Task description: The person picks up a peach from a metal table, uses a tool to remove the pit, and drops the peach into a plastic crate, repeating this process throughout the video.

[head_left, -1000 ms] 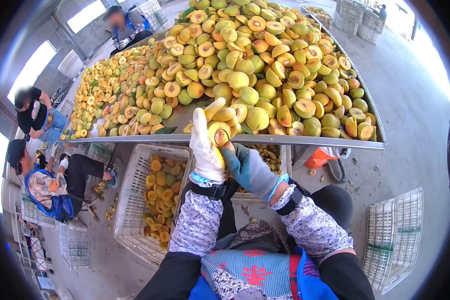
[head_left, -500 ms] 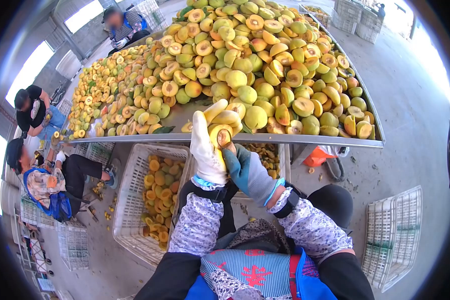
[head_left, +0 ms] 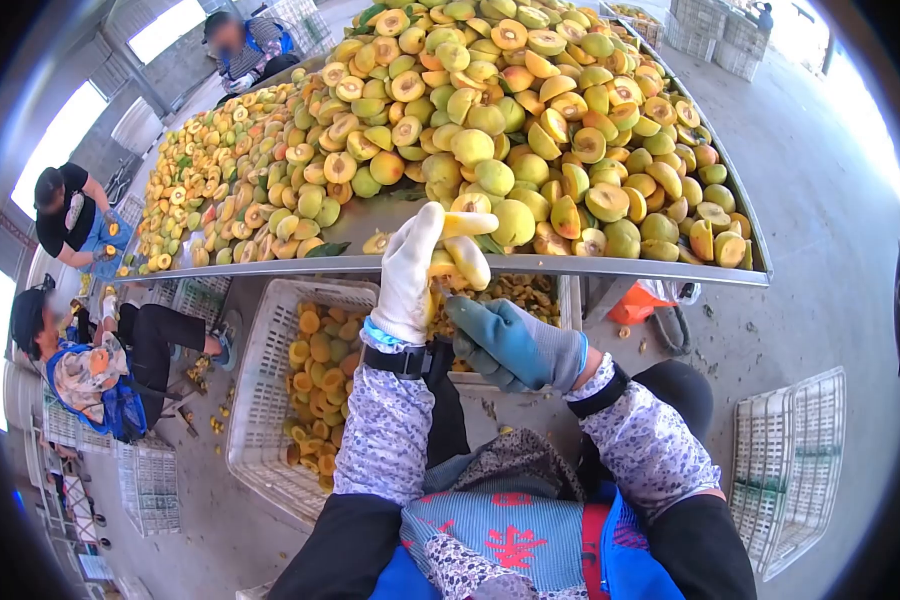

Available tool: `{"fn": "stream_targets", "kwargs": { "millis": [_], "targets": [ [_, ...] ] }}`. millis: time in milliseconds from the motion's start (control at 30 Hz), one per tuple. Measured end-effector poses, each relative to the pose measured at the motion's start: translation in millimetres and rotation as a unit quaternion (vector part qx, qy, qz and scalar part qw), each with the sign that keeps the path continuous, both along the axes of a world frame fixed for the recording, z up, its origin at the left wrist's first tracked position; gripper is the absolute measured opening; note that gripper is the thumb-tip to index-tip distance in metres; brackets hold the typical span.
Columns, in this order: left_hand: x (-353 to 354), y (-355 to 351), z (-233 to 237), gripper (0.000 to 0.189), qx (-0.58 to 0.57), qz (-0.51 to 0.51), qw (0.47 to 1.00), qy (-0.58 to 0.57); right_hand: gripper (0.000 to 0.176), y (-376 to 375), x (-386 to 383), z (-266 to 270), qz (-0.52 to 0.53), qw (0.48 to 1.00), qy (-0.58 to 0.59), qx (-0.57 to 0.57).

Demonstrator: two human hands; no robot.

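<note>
My left hand (head_left: 420, 270), in a white glove with yellow-stained fingers, is at the table's front edge, its fingers curled round a halved fruit (head_left: 442, 268) that is mostly hidden. Just right of it and a little lower is my right hand (head_left: 518, 342), in a blue-grey glove, its fingers closed; whether anything small is between its fingertips I cannot make out. Beyond both hands, halved yellow-green fruits (head_left: 470, 148) are heaped on the metal table (head_left: 370, 215).
Below the table stand a white crate (head_left: 255, 425) of halved fruit and another crate (head_left: 573, 300) holding darker pieces. A white crate (head_left: 790, 470) lies at the right. Three people sit or bend at the left and far left. An orange bag (head_left: 635, 305) is under the table.
My right hand has moved down and right, away from the fruit in my left hand. The left hand has turned, hiding the fruit's cut face.
</note>
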State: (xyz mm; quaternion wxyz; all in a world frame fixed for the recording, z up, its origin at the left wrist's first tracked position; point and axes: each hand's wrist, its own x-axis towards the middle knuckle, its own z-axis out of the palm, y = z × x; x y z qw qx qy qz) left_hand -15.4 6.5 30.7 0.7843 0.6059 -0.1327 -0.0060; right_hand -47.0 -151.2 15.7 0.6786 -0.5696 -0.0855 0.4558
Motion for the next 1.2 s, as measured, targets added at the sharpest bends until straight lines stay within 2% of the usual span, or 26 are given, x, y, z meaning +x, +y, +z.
{"fn": "stream_targets", "kwargs": {
  "millis": [33, 67, 100, 133, 200, 233, 267, 300, 333, 367, 400, 467, 500, 533, 567, 667, 700, 800, 867, 933, 967, 1000, 1067, 1167, 1200],
  "targets": [
    [1.9, 0.5, -5.8, 0.062, -0.055, -0.021, 0.998, -0.005, 0.049, -3.9, 0.0, 6.6, 0.037, 0.994, 0.096, 0.046],
    [5.0, 1.9, -12.3, 0.061, -0.109, -0.042, 0.993, -0.010, 0.050, -4.0, 1.3, -2.5, 0.057, 0.984, 0.121, 0.117],
    [11.0, 2.6, -15.4, 0.057, -0.231, -0.136, 0.963, -0.009, 0.050, -1.5, 4.1, -18.4, 0.077, 0.969, 0.144, 0.188],
    [12.2, 0.5, -17.9, 0.055, -0.248, -0.067, 0.966, 0.025, 0.051, 0.0, 6.1, -28.4, 0.096, 0.947, 0.167, 0.257],
    [10.4, -11.4, -14.1, 0.054, -0.279, 0.071, 0.953, 0.094, 0.053, 3.1, 4.2, -13.3, 0.039, 0.986, 0.098, 0.125],
    [16.7, -4.7, -20.4, 0.050, -0.320, 0.085, 0.938, 0.102, 0.054, 4.4, 3.7, -8.4, 0.009, 0.996, 0.063, 0.058],
    [17.9, 2.5, -24.8, 0.048, -0.291, 0.106, 0.947, 0.081, 0.053, 8.0, 4.3, -24.0, -0.045, 0.997, -0.067, -0.009],
    [20.7, 15.2, -26.3, 0.048, -0.291, 0.135, 0.945, 0.067, 0.052, 14.4, 4.8, -52.5, -0.098, 0.973, -0.196, -0.076],
    [22.7, 31.3, -24.7, 0.047, -0.290, 0.164, 0.941, 0.053, 0.051, 17.8, 4.7, -68.1, -0.149, 0.925, -0.319, -0.141],
    [19.5, 46.9, -16.1, 0.046, -0.246, 0.225, 0.941, 0.054, 0.046, 5.6, 6.8, -67.0, -0.108, 0.864, -0.421, -0.255],
    [14.0, 64.6, -6.3, 0.046, -0.202, 0.286, 0.935, 0.055, 0.043, -1.1, 6.1, -66.9, -0.098, 0.843, -0.435, -0.302],
    [3.7, 110.5, 5.4, 0.042, -0.024, 0.340, 0.934, 0.103, 0.037, -8.0, 3.7, -67.1, -0.077, 0.794, -0.460, -0.391],
    [11.2, 150.4, -11.9, 0.044, 0.141, 0.388, 0.907, 0.078, 0.034, -8.4, 3.7, -66.2, -0.104, 0.788, -0.477, -0.374],
    [18.2, 178.2, -32.6, 0.046, 0.303, 0.425, 0.852, 0.053, 0.034, -7.8, 4.7, -63.8, -0.126, 0.786, -0.483, -0.366],
    [6.5, 166.8, -15.7, 0.049, 0.463, 0.466, 0.746, 0.110, 0.034, -5.9, 5.5, -60.8, -0.147, 0.783, -0.487, -0.357],
    [13.5, 141.7, -14.6, 0.051, 0.496, 0.448, 0.744, -0.005, 0.033, 1.2, 7.7, -62.0, -0.188, 0.782, -0.503, -0.318],
    [16.9, 117.8, -2.6, 0.055, 0.504, 0.414, 0.758, 0.019, 0.033, 2.8, 7.7, -62.6, -0.195, 0.782, -0.509, -0.304],
    [49.1, 88.1, -0.9, 0.066, 0.620, 0.318, 0.717, 0.034, 0.033, 5.4, 4.8, -54.2, -0.178, 0.791, -0.512, -0.284],
    [74.3, 78.2, -7.6, 0.068, 0.618, 0.297, 0.727, 0.032, 0.031, 5.3, 1.8, -46.2, -0.189, 0.786, -0.523, -0.271],
    [106.8, 64.6, -8.7, 0.065, 0.534, 0.287, 0.795, -0.033, 0.031, 4.6, 0.9, -41.0, -0.198, 0.785, -0.524, -0.263],
    [111.8, 49.1, 2.7, 0.062, 0.505, 0.253, 0.825, -0.031, 0.030, 4.3, 1.1, -39.3, -0.200, 0.788, -0.521, -0.260],
    [129.8, 44.6, 0.2, 0.068, 0.504, 0.215, 0.837, -0.017, 0.030, 3.7, 0.7, -38.6, -0.200, 0.791, -0.518, -0.256],
    [154.3, 27.5, -6.7, 0.082, 0.579, 0.155, 0.801, 0.005, 0.029, 2.1, 2.1, -40.1, -0.200, 0.792, -0.519, -0.249],
    [165.7, 27.4, -2.4, 0.088, 0.647, 0.166, 0.743, -0.036, 0.029, 3.3, 3.3, -45.8, -0.205, 0.793, -0.521, -0.241],
    [160.6, 29.7, -0.2, 0.088, 0.636, 0.161, 0.754, -0.027, 0.029, 3.4, 3.2, -44.0, -0.203, 0.794, -0.521, -0.239]
  ]
}}
